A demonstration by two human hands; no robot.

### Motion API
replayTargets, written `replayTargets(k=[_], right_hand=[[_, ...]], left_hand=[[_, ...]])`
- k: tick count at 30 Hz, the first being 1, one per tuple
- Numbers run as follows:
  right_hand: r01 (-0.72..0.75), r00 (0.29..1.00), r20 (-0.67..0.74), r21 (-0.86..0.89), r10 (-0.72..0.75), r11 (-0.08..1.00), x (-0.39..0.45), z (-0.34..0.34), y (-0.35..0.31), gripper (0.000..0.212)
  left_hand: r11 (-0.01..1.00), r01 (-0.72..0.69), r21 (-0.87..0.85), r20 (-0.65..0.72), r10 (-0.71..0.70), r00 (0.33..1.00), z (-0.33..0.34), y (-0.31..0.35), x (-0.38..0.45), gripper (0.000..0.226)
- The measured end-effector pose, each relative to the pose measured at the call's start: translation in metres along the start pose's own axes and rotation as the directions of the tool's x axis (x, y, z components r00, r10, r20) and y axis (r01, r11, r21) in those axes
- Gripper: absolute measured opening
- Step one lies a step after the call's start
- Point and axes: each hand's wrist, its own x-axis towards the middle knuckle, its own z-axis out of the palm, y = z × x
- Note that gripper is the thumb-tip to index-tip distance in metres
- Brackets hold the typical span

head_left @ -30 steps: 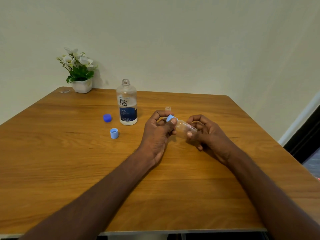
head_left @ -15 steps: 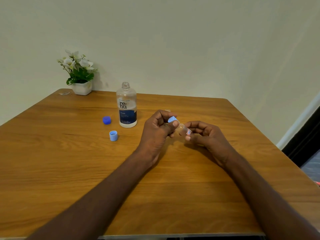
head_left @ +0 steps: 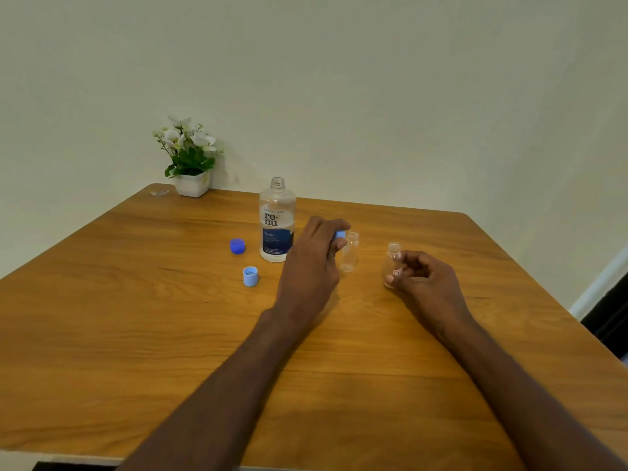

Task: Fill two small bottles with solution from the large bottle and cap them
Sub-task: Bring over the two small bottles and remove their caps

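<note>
The large clear bottle [head_left: 277,222] with a blue label stands open on the wooden table [head_left: 136,334]. My left hand [head_left: 312,266] pinches a light blue cap [head_left: 339,234] just left of a small clear bottle [head_left: 350,251] that stands uncapped. My right hand [head_left: 424,283] grips a second small clear bottle [head_left: 392,263], upright and uncapped, resting on the table. Another light blue cap [head_left: 250,276] lies mouth-up left of my left hand. A dark blue cap [head_left: 237,246] lies beside the large bottle.
A white pot of white flowers [head_left: 190,161] stands at the table's far left corner, with a small clear scrap [head_left: 159,192] beside it. The table's right edge runs near a dark doorway [head_left: 608,311].
My hands have moved apart. The light blue cap came off the small bottle and stays in my left hand. My right hand has set the bottle upright, farther right.
</note>
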Motion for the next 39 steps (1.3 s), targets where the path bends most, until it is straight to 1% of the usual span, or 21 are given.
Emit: replayTargets(k=[5, 8, 11, 15, 18, 22, 24, 27, 31, 32, 34, 37, 39], right_hand=[[-0.028, 0.999, -0.042, 0.012, 0.029, 1.0, 0.011, 0.014, 0.001, 0.033], [-0.032, 0.999, -0.043, -0.04, 0.03, 0.999, 0.019, 0.029, 0.001, 0.033], [-0.012, 0.998, -0.063, -0.133, 0.003, 0.991, 0.026, 0.042, 0.001, 0.035], [0.014, 0.997, -0.073, -0.217, -0.03, 0.976, 0.027, 0.043, 0.004, 0.039], [0.013, 0.997, -0.075, -0.244, -0.032, 0.97, 0.026, 0.041, 0.005, 0.039], [-0.015, 0.997, -0.072, -0.272, -0.005, 0.962, 0.026, 0.043, 0.004, 0.033], [-0.025, 0.997, -0.075, -0.293, 0.004, 0.956, 0.025, 0.042, 0.003, 0.034], [-0.041, 0.997, -0.071, -0.33, 0.019, 0.943, 0.023, 0.043, -0.002, 0.047], [-0.052, 0.997, -0.076, -0.349, 0.027, 0.936, 0.018, 0.042, -0.005, 0.086], [-0.045, 0.996, -0.082, -0.353, 0.017, 0.935, 0.015, 0.042, -0.005, 0.092], [0.007, 0.991, -0.123, -0.342, -0.052, 0.94, 0.009, 0.04, -0.008, 0.093], [0.154, 0.944, -0.212, -0.395, -0.253, 0.905, -0.001, 0.041, -0.017, 0.082], [0.265, 0.903, -0.203, -0.429, -0.378, 0.863, -0.007, 0.046, -0.023, 0.072]], left_hand=[[1.0, 0.022, -0.017, -0.084, -0.023, 0.996, 0.001, -0.003, -0.001, 0.016], [1.0, 0.02, 0.023, -0.114, -0.017, 0.993, 0.002, -0.002, 0.001, 0.015], [0.995, 0.059, 0.075, -0.138, -0.049, 0.989, 0.001, -0.002, 0.002, 0.019], [0.985, 0.124, 0.122, -0.126, -0.109, 0.986, 0.001, -0.006, 0.003, 0.031], [0.985, 0.155, 0.08, -0.138, -0.143, 0.98, 0.001, -0.002, 0.004, 0.034], [0.991, 0.128, 0.025, -0.14, -0.123, 0.982, 0.0, 0.002, 0.004, 0.036], [0.992, 0.123, 0.018, -0.144, -0.119, 0.982, 0.0, 0.004, 0.003, 0.036], [0.995, 0.099, 0.015, -0.152, -0.096, 0.984, -0.003, 0.005, 0.0, 0.032], [0.997, 0.073, 0.04, -0.138, -0.067, 0.988, -0.021, 0.0, -0.01, 0.033], [0.996, 0.079, 0.046, -0.141, -0.072, 0.987, -0.031, -0.002, -0.014, 0.035], [0.992, 0.105, 0.067, -0.153, -0.094, 0.984, -0.052, -0.008, -0.02, 0.039], [0.982, 0.163, 0.091, -0.179, -0.145, 0.973, -0.086, -0.02, -0.031, 0.045], [0.969, 0.232, 0.088, -0.187, -0.213, 0.959, -0.106, -0.028, -0.038, 0.049]])
